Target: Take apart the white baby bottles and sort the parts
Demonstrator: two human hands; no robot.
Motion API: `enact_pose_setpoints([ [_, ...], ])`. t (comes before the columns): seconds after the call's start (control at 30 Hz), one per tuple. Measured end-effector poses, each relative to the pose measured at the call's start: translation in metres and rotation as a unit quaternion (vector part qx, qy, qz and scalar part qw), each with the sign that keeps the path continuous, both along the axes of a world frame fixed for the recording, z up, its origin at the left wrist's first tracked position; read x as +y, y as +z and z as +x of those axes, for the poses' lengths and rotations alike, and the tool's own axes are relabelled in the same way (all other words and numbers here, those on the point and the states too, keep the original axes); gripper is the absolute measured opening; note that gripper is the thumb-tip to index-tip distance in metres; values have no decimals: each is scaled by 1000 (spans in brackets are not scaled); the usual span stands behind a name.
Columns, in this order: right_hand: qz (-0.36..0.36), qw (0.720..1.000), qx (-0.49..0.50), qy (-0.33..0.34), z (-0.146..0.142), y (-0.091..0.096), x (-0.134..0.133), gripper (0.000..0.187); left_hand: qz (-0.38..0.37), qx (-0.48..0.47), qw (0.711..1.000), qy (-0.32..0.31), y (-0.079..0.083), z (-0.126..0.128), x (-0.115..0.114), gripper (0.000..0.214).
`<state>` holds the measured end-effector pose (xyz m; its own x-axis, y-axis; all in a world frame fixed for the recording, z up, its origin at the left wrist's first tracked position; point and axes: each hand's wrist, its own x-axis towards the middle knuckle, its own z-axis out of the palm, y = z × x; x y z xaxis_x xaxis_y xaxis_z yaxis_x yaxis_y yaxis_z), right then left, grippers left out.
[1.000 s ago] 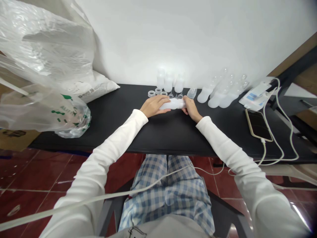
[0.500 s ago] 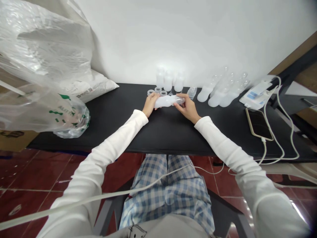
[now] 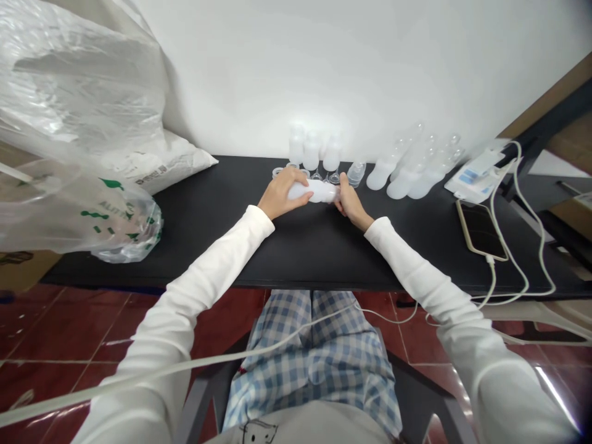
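Above the black table point(image 3: 305, 246), a white baby bottle point(image 3: 319, 190) lies sideways between my two hands. My left hand point(image 3: 283, 192) wraps round its base end, thumb on the near side. At the other end my right hand point(image 3: 349, 200) closes round the clear cap, thumb pointing up; most of the cap is hidden by the fingers. Just behind the hands lie pale rings point(image 3: 277, 172) and clear teats point(image 3: 333, 177). Three white bottles point(image 3: 312, 151) stand against the wall beyond them. A clear cap point(image 3: 356, 173) sits beyond my right hand.
Several capped bottles point(image 3: 409, 176) stand further right. A phone point(image 3: 481, 228) with a white cable lies near a white and blue packet point(image 3: 474, 176). On the left are a clear plastic bag point(image 3: 115, 216) and a large white sack point(image 3: 92, 80). A cable point(image 3: 259, 354) crosses my lap.
My right hand has turned at the cap end, its thumb now upright and more of the cap covered. My left hand has shifted its grip over the bottle's base end.
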<state>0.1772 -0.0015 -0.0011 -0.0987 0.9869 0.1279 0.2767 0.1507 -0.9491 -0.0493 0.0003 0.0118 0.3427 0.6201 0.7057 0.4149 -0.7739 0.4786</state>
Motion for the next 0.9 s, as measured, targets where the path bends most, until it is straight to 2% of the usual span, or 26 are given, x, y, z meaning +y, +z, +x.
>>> enact_pose_setpoints([
  [0.1,24,999,8,-34,-7,0,-9,72,-87,-74,992,56,-7,1,8,41],
  [0.17,115,993,-30,-16,-8,3,-15,59,-178,-115,975,73,-13,3,13,38],
  [0.23,213,970,-111,20,-5,7,-18,49,-270,-125,953,58,-17,4,17,37],
  [0.3,270,944,-184,48,-1,10,-20,38,-307,-118,943,40,-18,4,17,34],
  [0.37,280,937,-204,40,1,10,-19,34,-286,-101,952,33,-16,3,13,31],
  [0.43,262,953,-155,-5,1,9,-15,38,-236,-62,969,36,-12,2,8,28],
  [0.5,190,978,-73,-49,0,6,-11,46,-180,2,983,40,-8,0,3,31],
  [0.57,81,994,11,-70,0,5,-6,56,-105,69,992,31,-3,-1,0,39],
  [0.63,-11,995,77,-70,1,5,-2,63,-22,116,993,8,0,-1,-1,45],
  [0.7,-48,989,123,-63,2,6,0,66,43,140,989,-12,1,1,-1,46],
  [0.8,-18,984,170,-46,2,7,-2,67,62,125,990,-6,0,4,-2,48],
  [0.9,68,977,201,-5,-2,9,-7,64,-7,41,998,37,-6,5,0,48],
])
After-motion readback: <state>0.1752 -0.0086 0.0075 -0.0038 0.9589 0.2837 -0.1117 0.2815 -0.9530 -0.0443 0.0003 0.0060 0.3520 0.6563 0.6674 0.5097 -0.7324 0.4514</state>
